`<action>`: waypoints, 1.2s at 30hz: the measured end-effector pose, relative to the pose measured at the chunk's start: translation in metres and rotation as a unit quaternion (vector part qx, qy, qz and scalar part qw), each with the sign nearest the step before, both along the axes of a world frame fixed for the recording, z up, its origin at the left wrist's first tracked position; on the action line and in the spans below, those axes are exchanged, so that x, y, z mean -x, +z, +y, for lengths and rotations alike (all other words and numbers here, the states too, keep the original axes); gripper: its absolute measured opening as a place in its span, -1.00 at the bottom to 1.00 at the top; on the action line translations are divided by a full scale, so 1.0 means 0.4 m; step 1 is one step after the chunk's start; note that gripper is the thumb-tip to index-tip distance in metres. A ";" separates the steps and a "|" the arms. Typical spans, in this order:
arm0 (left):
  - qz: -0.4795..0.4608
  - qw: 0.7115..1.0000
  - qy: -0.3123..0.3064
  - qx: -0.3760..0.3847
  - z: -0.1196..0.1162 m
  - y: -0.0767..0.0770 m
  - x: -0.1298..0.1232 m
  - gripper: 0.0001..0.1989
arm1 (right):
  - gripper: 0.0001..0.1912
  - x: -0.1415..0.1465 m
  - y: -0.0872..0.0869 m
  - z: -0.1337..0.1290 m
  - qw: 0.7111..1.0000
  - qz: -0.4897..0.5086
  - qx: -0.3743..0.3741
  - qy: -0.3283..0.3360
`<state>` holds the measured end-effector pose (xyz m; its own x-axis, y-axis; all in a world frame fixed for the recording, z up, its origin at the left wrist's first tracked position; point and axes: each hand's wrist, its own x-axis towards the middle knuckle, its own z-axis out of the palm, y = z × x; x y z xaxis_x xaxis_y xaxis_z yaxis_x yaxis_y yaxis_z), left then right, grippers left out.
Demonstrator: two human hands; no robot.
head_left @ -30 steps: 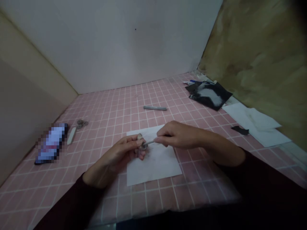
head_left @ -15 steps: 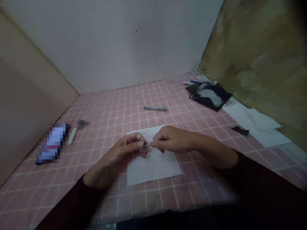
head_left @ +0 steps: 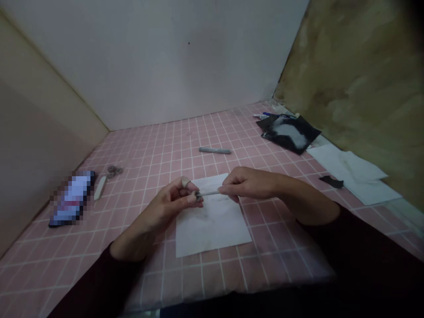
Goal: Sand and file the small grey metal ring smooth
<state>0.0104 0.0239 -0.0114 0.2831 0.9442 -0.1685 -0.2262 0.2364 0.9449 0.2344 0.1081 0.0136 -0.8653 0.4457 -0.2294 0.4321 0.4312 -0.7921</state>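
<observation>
My left hand (head_left: 172, 201) pinches a small dark grey piece (head_left: 198, 196), perhaps ring-shaped, between thumb and fingers. A pale wrap (head_left: 185, 181) covers part of its index finger. My right hand (head_left: 251, 183) is closed on the end of a thin pale stick (head_left: 210, 193), which reaches left to the grey piece; whether it goes through or only touches it I cannot tell. Both hands are above a white sheet of paper (head_left: 215, 229) with grey smudges on it.
On the pink checked tabletop (head_left: 149, 154) lie a grey rod (head_left: 214, 150), several small grey rings (head_left: 114, 170), a white flat strip (head_left: 100, 188) and a blurred-out phone-like object (head_left: 73, 198). To the right are a black sheet with white powder (head_left: 288, 132), a dark scrap (head_left: 332, 181) and white papers (head_left: 357, 176).
My right hand has moved right and slightly up, away from my left hand, so more of the pale stick shows between them. The left hand has shifted slightly and still grips the grey piece.
</observation>
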 end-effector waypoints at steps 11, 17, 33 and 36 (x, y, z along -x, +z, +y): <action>0.030 0.995 0.033 -0.084 -0.002 -0.007 0.000 -0.79 | -0.55 0.008 -0.003 -0.001 0.998 0.006 0.053 -0.021; 0.060 0.992 0.044 -0.104 -0.003 0.001 0.000 -0.79 | -0.52 0.011 -0.008 -0.003 0.998 0.032 0.042 -0.026; 0.040 0.996 0.027 -0.076 0.001 0.002 0.002 -0.81 | -0.56 0.011 0.005 -0.017 0.997 0.033 -0.050 -0.048; 0.041 0.997 0.015 -0.060 -0.003 0.008 -0.001 -0.82 | -0.56 0.014 0.007 -0.019 0.998 0.036 -0.049 -0.032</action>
